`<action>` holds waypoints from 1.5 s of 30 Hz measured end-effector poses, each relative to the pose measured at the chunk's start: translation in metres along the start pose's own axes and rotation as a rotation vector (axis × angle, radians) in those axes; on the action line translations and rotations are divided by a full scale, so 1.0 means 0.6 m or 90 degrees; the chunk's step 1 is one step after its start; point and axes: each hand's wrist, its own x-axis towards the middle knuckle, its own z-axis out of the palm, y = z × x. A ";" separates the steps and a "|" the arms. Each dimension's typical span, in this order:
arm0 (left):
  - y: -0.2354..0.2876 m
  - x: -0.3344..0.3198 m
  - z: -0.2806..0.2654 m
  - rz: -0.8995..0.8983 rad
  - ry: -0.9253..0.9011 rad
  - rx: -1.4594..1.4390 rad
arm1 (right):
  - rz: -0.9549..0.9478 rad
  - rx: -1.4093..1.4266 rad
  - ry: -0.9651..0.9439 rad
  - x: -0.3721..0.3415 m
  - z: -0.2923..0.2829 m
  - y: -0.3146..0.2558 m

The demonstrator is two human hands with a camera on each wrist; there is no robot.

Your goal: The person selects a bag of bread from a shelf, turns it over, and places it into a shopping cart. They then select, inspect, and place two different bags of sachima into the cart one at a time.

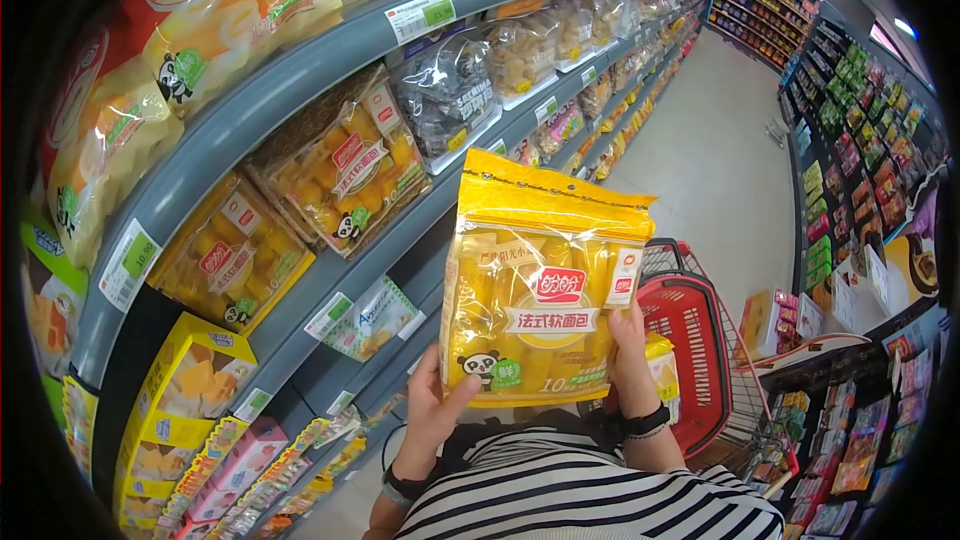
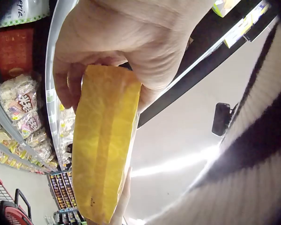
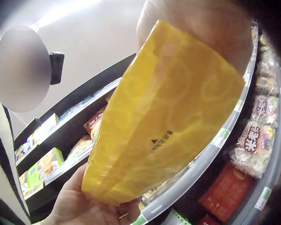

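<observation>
Both hands (image 1: 436,416) gripping ylw bread pkg (image 1: 545,290) by sides, nr red cart (image 1: 687,355).

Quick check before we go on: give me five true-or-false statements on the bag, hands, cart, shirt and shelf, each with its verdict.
1. The left hand and right hand both hold the bag. True.
2. In the head view, the cart is left of the bag. False: the cart is to its right.
3. A panda is printed on the bag. True.
4. The shirt is plain. False: the shirt is striped.
5. The shelf edge carries price tags. True.
</observation>
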 end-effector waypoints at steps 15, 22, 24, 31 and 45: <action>-0.021 -0.030 0.018 -0.007 0.067 0.033 | 0.029 0.022 -0.037 -0.007 0.006 -0.021; -0.038 -0.015 0.033 0.160 0.173 0.321 | -0.090 -0.073 0.032 -0.006 0.004 -0.024; -0.011 -0.012 0.042 0.139 0.142 0.367 | -0.137 -0.124 0.055 -0.010 0.026 -0.024; -0.032 0.003 0.057 0.006 -0.048 -0.159 | -0.293 -0.582 -0.516 -0.031 0.098 -0.092; -0.077 -0.003 -0.057 0.018 -0.123 -0.471 | -0.155 -0.354 -0.059 -0.023 0.044 -0.071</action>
